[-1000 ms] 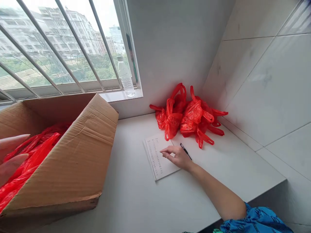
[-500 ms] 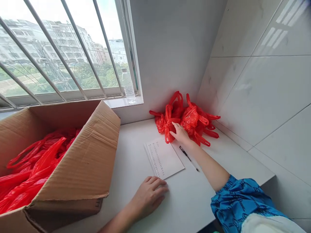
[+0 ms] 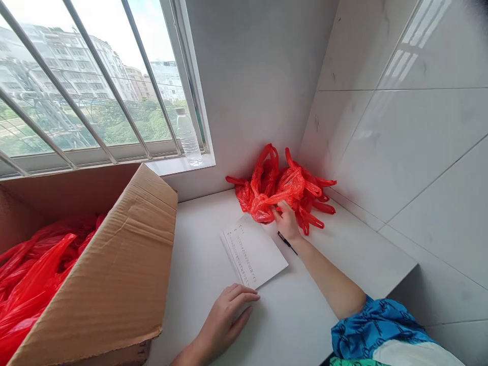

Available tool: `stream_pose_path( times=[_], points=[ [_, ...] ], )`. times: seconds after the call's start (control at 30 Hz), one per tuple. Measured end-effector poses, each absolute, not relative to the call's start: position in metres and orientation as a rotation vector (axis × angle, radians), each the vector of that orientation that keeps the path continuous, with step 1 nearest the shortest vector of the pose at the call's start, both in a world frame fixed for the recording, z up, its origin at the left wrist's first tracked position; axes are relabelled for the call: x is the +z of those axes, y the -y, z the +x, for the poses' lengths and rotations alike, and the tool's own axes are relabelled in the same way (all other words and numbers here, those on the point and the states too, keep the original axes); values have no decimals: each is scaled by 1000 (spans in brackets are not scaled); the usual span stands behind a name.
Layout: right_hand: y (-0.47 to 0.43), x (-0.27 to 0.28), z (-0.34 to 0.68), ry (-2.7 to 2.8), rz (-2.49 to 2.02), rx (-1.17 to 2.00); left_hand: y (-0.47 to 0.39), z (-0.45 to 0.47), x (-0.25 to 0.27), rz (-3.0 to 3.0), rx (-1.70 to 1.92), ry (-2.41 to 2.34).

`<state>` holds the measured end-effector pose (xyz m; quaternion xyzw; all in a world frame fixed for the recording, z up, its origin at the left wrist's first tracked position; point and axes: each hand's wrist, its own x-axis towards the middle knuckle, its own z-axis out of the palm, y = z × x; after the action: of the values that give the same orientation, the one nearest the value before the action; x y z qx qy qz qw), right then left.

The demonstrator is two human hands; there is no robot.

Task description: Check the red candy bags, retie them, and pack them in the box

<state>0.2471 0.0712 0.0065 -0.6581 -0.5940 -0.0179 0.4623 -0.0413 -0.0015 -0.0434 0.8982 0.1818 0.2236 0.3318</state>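
Observation:
A heap of knotted red plastic bags [image 3: 293,185] lies in the far corner of the white tabletop. At its front edge my right hand [image 3: 286,223] is closed on part of the nearest red plastic bag [image 3: 263,209]; its fingertips are partly hidden against the plastic. My left hand [image 3: 231,315] rests on the table with the fingers stretched out, holding nothing, beside the lower edge of a white sheet of paper [image 3: 263,254] with lines of small print. A black pen [image 3: 286,242] lies right of the paper, partly hidden beneath my right forearm.
On the left stands an open cardboard box [image 3: 125,259] with many red plastic bags [image 3: 46,269] inside. A clear water bottle [image 3: 188,137] stands on the sill of a barred window. Walls close off the back and right; the table's edge [image 3: 400,282] is at right.
My right hand has shifted down the front of the heap and closed on the near bag, whose knotted top now lies tilted to the right. My left hand stays on the table. The view has turned slightly.

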Motion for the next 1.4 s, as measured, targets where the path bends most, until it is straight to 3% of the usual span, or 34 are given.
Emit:
stream_pose_path(
  times=[0.1, 0.33, 0.5, 0.73, 1.17, 1.4],
  points=[
    [-44, 9, 230, 1498, -1449, 21, -4, -45, -48, 2162, 710, -632],
    [-6, 2, 210, 1893, -1161, 532, -17, -46, -47, 1600, 937, -1008],
    [-2, 6, 209, 1717, -1308, 443, -22, -38, -36, 1454, 857, -1052],
    [9, -5, 182, 1955, -1237, 533, -18, -19, -12, 1603, 727, -959],
    [12, 22, 208, 1747, -1291, 482, -24, -29, 17, 2083, 1230, -1128],
    [12, 18, 196, 1908, -1316, 412, -21, -26, 4, 2277, 954, -1049]
  ],
)
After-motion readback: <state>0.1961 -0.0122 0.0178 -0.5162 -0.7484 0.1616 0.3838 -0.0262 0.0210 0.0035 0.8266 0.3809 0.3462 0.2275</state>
